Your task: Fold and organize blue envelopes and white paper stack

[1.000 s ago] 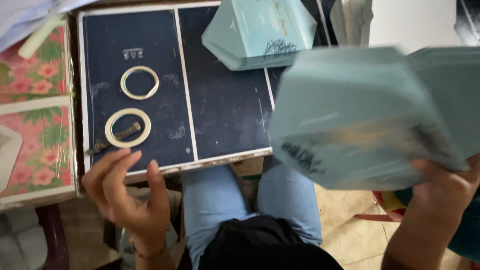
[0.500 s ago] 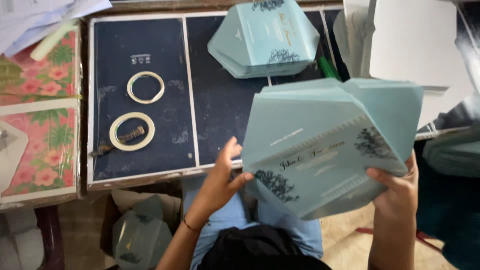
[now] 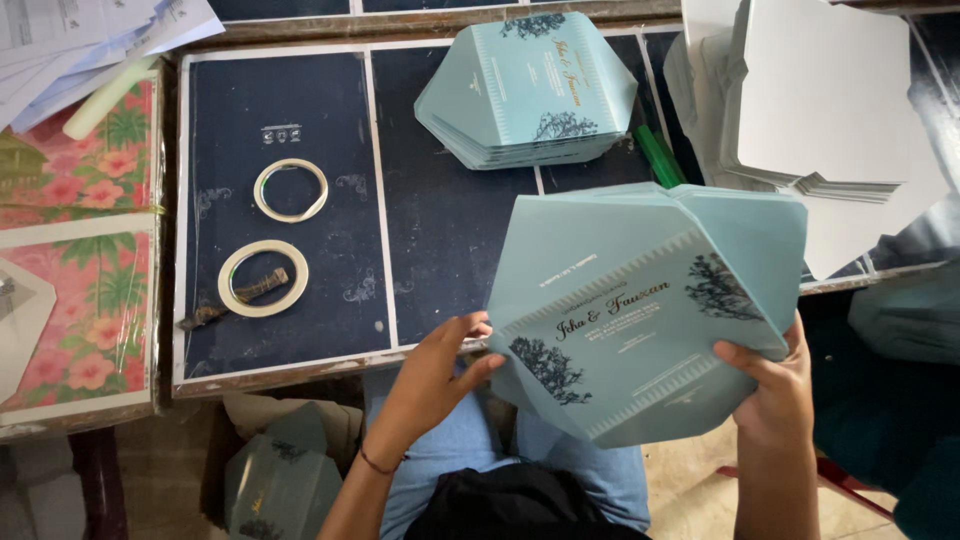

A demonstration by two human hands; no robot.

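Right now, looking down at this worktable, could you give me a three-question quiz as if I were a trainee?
1. True or false: both hands grip the pale blue card.
2. How many tape rings lie on the dark board?
3. Where is the stack of blue cards? A) on the floor B) at the far side of the board C) on the floral sheets

Key:
1. True: the left hand holds its left edge, the right hand its lower right edge.
2. Two: the thin ring and the wider ring.
3. B.
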